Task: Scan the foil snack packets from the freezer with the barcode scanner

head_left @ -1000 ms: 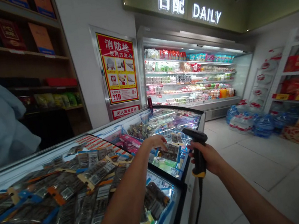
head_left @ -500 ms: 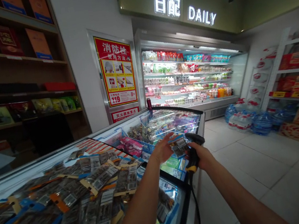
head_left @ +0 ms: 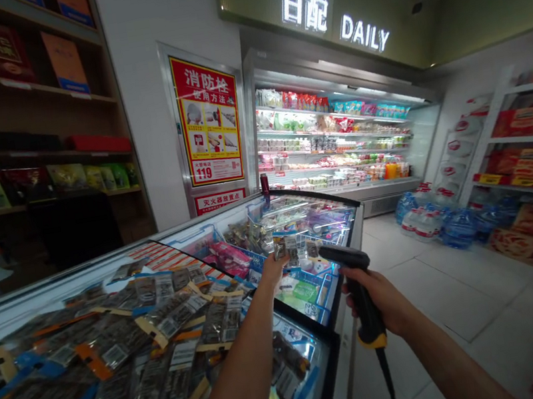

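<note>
My left hand is closed on the lower left of a small clear snack packet with a blue top strip, held up over the freezer's glass. In my right hand is a black and yellow barcode scanner, gripped by its handle, its head tilted toward the packet and a cable hanging below. Scanner and packet are apart. To the left, a heap of similar packets with dark contents and orange, blue or tan strips covers the freezer top. A few dark packets lie near my left forearm.
The chest freezer runs away from me, with blue baskets of goods under its glass. A dark red can stands at its far corner. Water bottles and stocked shelves flank the tiled floor on the right.
My hands have moved apart. The left has carried the packet leftward and raised it upright; the right has drawn the scanner back and right, so its whole body now shows.
</note>
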### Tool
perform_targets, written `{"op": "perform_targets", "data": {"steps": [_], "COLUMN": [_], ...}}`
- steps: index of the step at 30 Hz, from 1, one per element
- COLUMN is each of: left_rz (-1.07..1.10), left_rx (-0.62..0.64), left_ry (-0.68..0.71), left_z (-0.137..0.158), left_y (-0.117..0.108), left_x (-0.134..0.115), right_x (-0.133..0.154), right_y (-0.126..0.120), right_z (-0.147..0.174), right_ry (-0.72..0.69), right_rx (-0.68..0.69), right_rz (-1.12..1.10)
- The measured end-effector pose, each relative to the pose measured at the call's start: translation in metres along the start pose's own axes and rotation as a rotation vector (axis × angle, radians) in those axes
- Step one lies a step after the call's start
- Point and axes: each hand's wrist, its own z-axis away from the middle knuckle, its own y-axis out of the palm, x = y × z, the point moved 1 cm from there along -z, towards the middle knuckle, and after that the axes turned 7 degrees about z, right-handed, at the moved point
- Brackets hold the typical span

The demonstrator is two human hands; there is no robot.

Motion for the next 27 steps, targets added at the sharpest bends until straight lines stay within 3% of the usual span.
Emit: {"op": "perform_targets", "data": {"steps": [8,19,27], "left_rz": [-0.069,0.121,0.177], "left_rx": [-0.118,-0.087,-0.151], "left_ry": [-0.013,-0.04,0.0], "left_z": [-0.001,-0.006,-0.008], "left_y": [-0.004,-0.013,-0.011], "left_x": [0.001,0.006,0.004], "right_x": [-0.004,-0.015,-0.007], "right_y": [0.012,0.018,0.022], "right_z": [0.018,0.015,-0.007], "right_ry": [0.123,0.121,-0.032], "right_rx": [0.09,0.102,-0.008], "right_rz": [0.014,0.025,0.02]}}
